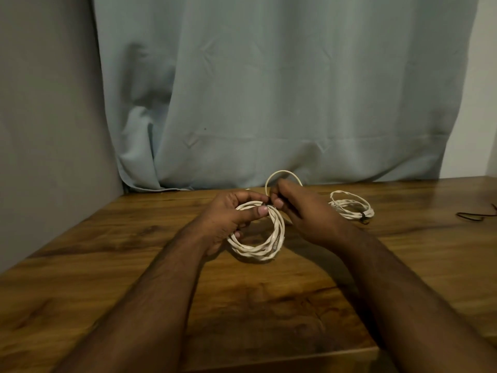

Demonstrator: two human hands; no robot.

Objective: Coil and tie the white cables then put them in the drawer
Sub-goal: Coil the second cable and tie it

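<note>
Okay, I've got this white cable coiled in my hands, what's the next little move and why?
Probably wrap the loose loop in your right hand around the coil that your left hand holds, since it's not tied yet. The other coil already has a dark tie.

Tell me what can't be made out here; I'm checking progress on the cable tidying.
Head view only:
- Drawer: nowhere in frame.
- Where the left hand and right hand meet on the held coil: fingers cover it, so any tie is unseen.
- Dark tie on the far coil: too small to identify.
- Dark cord: cut off by the right edge.
</note>
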